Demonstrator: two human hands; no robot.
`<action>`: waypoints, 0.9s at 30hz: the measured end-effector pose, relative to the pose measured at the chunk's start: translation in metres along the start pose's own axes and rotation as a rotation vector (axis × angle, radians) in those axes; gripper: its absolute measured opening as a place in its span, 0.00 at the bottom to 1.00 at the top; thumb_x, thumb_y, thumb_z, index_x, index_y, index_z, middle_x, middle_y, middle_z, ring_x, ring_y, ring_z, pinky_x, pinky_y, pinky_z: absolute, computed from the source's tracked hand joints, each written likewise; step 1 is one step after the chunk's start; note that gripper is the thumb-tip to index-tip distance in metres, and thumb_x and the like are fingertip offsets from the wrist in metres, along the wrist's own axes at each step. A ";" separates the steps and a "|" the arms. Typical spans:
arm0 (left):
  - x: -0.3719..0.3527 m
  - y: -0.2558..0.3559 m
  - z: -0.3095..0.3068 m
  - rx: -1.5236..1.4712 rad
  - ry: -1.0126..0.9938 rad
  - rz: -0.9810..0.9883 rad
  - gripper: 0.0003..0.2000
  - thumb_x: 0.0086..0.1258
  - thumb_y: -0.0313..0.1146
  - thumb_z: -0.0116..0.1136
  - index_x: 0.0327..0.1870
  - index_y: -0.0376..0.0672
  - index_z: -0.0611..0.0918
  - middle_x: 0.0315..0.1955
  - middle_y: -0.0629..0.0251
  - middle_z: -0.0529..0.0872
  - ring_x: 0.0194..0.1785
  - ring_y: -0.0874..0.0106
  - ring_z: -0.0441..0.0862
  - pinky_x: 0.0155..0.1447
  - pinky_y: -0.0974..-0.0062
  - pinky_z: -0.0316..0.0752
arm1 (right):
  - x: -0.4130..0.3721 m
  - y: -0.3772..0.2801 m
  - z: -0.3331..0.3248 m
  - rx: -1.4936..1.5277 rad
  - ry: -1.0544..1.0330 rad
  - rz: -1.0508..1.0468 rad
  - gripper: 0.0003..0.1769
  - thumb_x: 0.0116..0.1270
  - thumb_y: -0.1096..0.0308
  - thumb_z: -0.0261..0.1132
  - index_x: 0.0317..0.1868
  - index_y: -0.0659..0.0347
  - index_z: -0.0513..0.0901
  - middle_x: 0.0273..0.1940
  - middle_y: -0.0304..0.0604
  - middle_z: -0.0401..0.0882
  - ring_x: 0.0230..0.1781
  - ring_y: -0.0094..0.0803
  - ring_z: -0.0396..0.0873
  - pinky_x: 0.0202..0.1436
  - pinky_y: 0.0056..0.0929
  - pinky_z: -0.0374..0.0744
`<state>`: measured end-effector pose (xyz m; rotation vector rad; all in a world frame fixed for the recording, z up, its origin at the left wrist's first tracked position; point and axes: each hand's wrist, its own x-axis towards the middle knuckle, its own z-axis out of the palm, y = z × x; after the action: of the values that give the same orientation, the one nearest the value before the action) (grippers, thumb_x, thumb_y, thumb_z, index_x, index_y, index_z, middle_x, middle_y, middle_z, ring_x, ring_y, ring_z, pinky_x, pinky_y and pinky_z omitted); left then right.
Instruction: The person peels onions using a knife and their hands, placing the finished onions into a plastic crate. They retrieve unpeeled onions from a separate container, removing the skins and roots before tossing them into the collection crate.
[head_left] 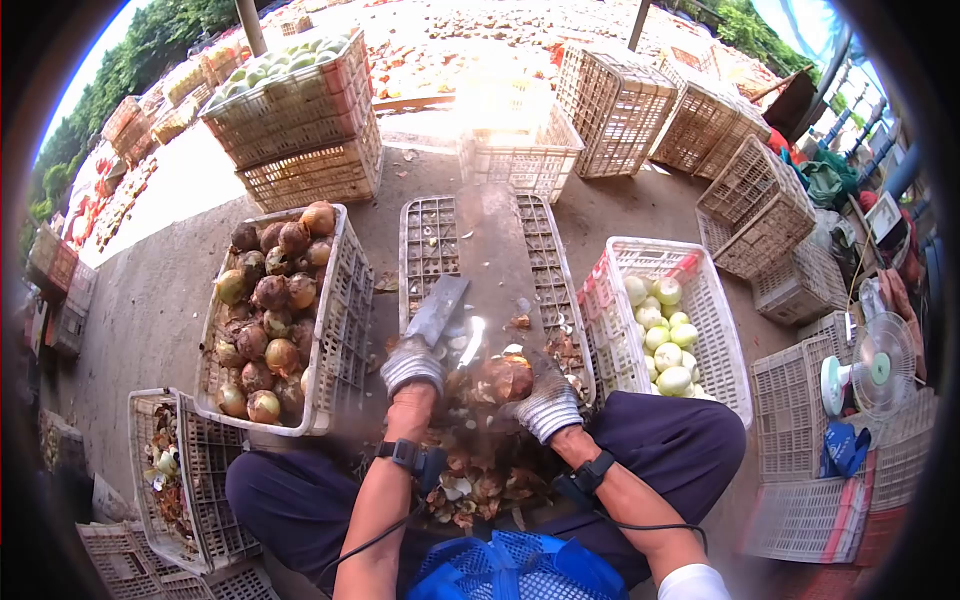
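Note:
My left hand (412,366), in a striped glove, is closed around a broad-bladed knife (438,308) whose blade points forward. My right hand (548,402), gloved too, grips a brown-skinned onion (503,380) with a pale patch showing at its top. Between them runs a worn board (492,235) over an upturned crate (430,222). Below the hands, between my knees, lies a heap of onion skins and scraps (480,490). A crate of unpeeled onions (268,345) stands on my left, and a crate of peeled onions (663,335) on my right.
A crate of skins (170,470) sits low at the left. Stacked crates (300,120) with pale produce stand ahead left; more crates (615,110) stand ahead right. A fan (880,365) is at the far right. Onions lie spread over the ground (460,40) beyond.

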<state>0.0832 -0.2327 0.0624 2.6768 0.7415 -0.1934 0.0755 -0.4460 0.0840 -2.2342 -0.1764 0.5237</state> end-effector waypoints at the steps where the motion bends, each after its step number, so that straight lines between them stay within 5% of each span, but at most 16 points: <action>1: 0.001 -0.006 -0.003 -0.029 0.001 0.001 0.15 0.56 0.34 0.60 0.44 0.40 0.82 0.41 0.47 0.84 0.47 0.52 0.82 0.49 0.61 0.77 | 0.001 0.000 -0.001 0.028 0.003 0.023 0.58 0.28 0.53 0.81 0.64 0.63 0.65 0.60 0.55 0.69 0.61 0.45 0.69 0.65 0.33 0.69; 5: -0.027 -0.030 -0.016 -0.296 -0.028 -0.015 0.21 0.56 0.42 0.64 0.48 0.40 0.79 0.36 0.45 0.84 0.43 0.52 0.83 0.46 0.61 0.78 | -0.008 -0.033 -0.018 -0.073 0.027 0.060 0.54 0.27 0.56 0.81 0.60 0.62 0.69 0.53 0.54 0.76 0.53 0.45 0.76 0.57 0.35 0.75; 7: -0.043 -0.037 -0.002 -0.440 -0.137 -0.086 0.20 0.52 0.30 0.65 0.47 0.38 0.78 0.34 0.49 0.85 0.37 0.56 0.84 0.40 0.63 0.77 | -0.007 -0.036 -0.021 -0.135 0.090 0.048 0.51 0.28 0.58 0.80 0.58 0.62 0.71 0.49 0.53 0.78 0.50 0.45 0.78 0.55 0.36 0.77; 12: -0.117 -0.001 -0.030 -0.181 -0.270 0.132 0.25 0.54 0.40 0.65 0.53 0.39 0.76 0.33 0.45 0.84 0.38 0.50 0.82 0.43 0.58 0.77 | 0.000 -0.019 -0.011 -0.136 0.138 -0.053 0.43 0.31 0.62 0.79 0.54 0.62 0.75 0.47 0.51 0.80 0.47 0.43 0.79 0.52 0.35 0.78; 18: -0.135 0.014 -0.040 -0.185 -0.364 0.215 0.21 0.56 0.39 0.60 0.51 0.43 0.78 0.39 0.48 0.84 0.43 0.50 0.81 0.48 0.57 0.76 | 0.016 0.016 0.010 -0.094 0.207 -0.066 0.33 0.37 0.65 0.75 0.49 0.62 0.78 0.43 0.52 0.81 0.43 0.44 0.80 0.48 0.36 0.79; 21: -0.132 0.018 -0.039 -0.095 -0.441 0.193 0.20 0.56 0.39 0.61 0.50 0.42 0.77 0.39 0.47 0.84 0.44 0.49 0.81 0.48 0.57 0.76 | -0.002 -0.034 -0.017 -0.329 0.106 -0.083 0.29 0.41 0.65 0.73 0.47 0.61 0.79 0.40 0.54 0.80 0.40 0.47 0.80 0.45 0.37 0.79; 27: -0.121 0.030 -0.052 -0.060 -0.566 0.186 0.16 0.61 0.35 0.57 0.48 0.39 0.79 0.40 0.46 0.84 0.46 0.51 0.82 0.46 0.60 0.78 | 0.008 -0.017 -0.001 -0.321 0.195 -0.125 0.25 0.42 0.63 0.71 0.43 0.62 0.79 0.37 0.54 0.79 0.39 0.49 0.79 0.44 0.40 0.79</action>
<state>-0.0020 -0.2944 0.1465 2.4268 0.3127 -0.8192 0.0841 -0.4327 0.0950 -2.5496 -0.3144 0.2180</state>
